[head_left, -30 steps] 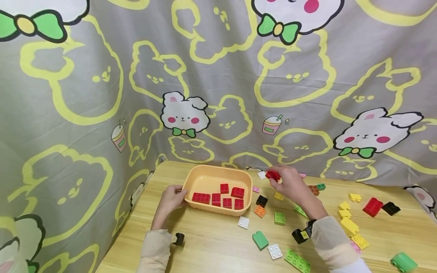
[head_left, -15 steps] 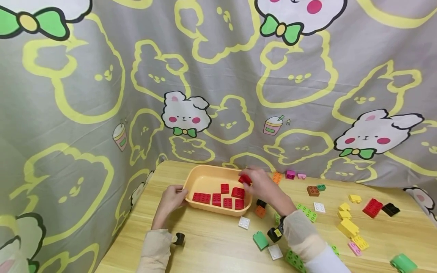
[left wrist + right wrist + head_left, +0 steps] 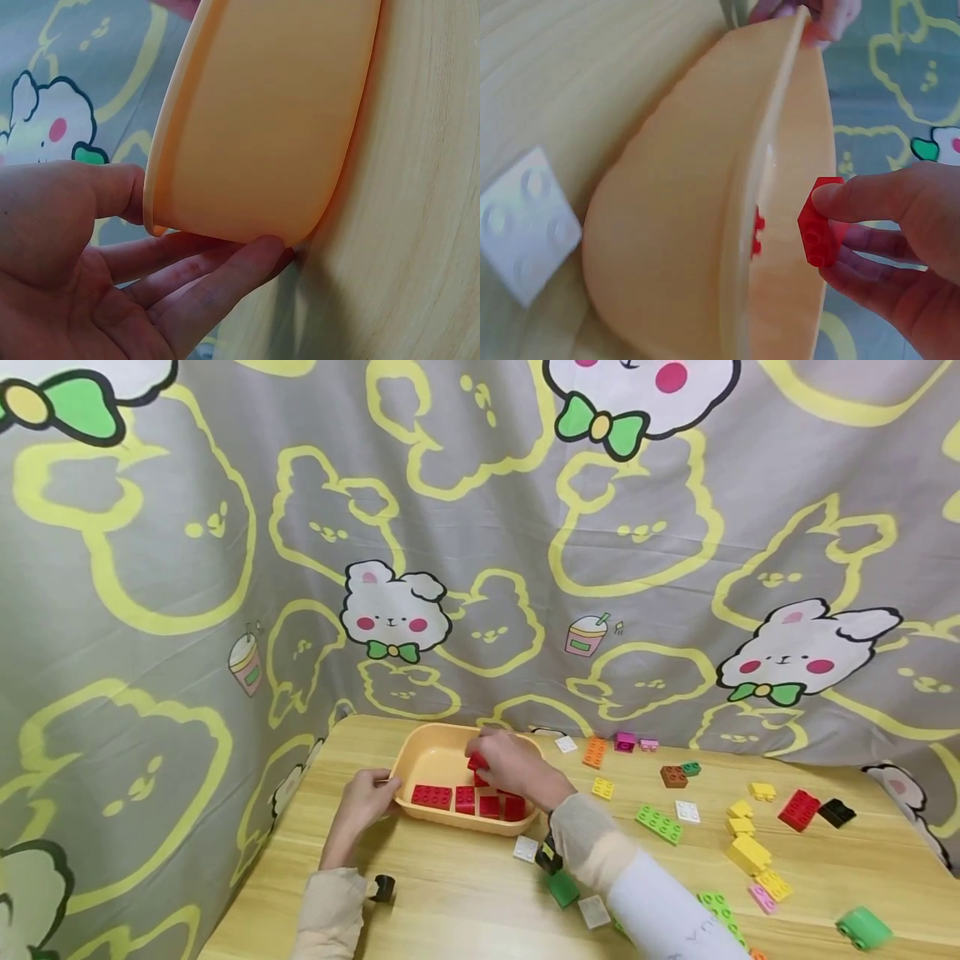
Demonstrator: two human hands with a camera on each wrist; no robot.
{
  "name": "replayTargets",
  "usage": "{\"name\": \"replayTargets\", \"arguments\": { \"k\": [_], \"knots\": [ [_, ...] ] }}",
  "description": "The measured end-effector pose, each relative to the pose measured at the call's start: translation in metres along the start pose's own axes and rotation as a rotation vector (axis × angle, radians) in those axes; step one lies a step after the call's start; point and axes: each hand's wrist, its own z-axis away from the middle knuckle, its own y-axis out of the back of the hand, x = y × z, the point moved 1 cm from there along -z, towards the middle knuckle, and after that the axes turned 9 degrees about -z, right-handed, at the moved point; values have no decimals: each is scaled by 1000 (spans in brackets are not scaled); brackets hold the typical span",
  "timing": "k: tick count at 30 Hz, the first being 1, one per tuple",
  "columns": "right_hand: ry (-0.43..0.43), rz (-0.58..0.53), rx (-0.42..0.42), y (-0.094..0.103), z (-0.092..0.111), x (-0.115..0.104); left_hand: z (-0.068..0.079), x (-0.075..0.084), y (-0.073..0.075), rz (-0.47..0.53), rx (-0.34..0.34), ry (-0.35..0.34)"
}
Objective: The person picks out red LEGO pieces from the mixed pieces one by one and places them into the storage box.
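A shallow peach-coloured plastic tub (image 3: 459, 823) stands on the wooden table with several red toy bricks (image 3: 431, 797) inside. My left hand (image 3: 367, 799) grips its left end; in the left wrist view the thumb is at the rim and the fingers (image 3: 232, 289) lie along the outer wall and lower edge. Over the tub, my right hand (image 3: 513, 766) pinches a red toy brick (image 3: 819, 229) between thumb and fingers, its studs showing in the right wrist view. That hand hides part of the tub's right side and some bricks in it.
Loose bricks lie scattered to the right: a white one (image 3: 526, 848) by the tub, a long light green one (image 3: 658, 824), yellow ones (image 3: 748, 853), a red one (image 3: 799, 810) and a green wheeled piece (image 3: 864, 928). A patterned grey curtain (image 3: 495, 610) hangs behind the table.
My right hand has carried the red brick leftward, from above the table beyond the tub's right end to over the tub's inside. The left hand keeps its place on the tub.
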Motion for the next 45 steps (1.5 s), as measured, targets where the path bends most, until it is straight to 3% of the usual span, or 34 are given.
{"name": "replayTargets", "arguments": {
  "k": [8,14,20,41,45],
  "knots": [
    [20,-2,-55,-17,-24,-3,-2,-2,1,14,3,-12],
    [-45,-46,-129,-28,-37,1,-2,-3,1,14,2,-7],
    [-56,3,-151,-35,-45,2,-3,-4,1,13,10,-5],
    [-27,61,-160,-46,-51,1,-4,-1,-1,2,21,12],
    [-99,3,-181,-37,-47,-4,-5,-4,-1,-3,30,20]
  ]
}}
